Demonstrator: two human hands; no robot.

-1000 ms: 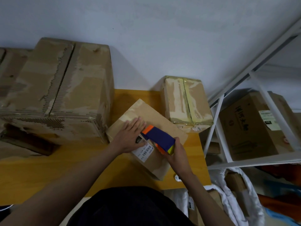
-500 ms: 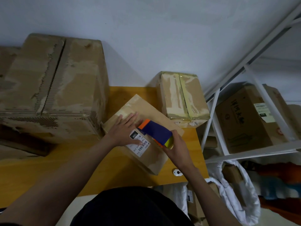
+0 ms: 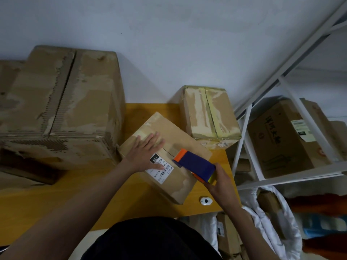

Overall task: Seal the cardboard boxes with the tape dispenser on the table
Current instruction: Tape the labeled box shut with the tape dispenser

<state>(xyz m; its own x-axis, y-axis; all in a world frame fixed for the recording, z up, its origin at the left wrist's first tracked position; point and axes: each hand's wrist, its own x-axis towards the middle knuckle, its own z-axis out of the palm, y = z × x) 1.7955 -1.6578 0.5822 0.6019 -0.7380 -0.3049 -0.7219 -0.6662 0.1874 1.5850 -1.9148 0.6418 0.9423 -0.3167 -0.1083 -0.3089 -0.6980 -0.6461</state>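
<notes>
A small cardboard box (image 3: 180,136) with a white barcode label lies at an angle on the yellow table (image 3: 56,199). My left hand (image 3: 145,153) presses flat on its top, fingers straight and spread. My right hand (image 3: 218,182) grips the rear of a blue and orange tape dispenser (image 3: 194,165). The dispenser's orange front end touches the box top at the flap seam, to the right of my left hand.
A large worn box (image 3: 62,104) stands at the table's left, a smaller taped box (image 3: 210,115) at the back right. A small white object (image 3: 206,201) lies near the table's front edge. White metal shelving (image 3: 251,117) with boxes stands to the right, white bags below.
The dispenser has slid back along the box top toward my right, away from my left hand, which stays flat on the box. More of the seam shows between them.
</notes>
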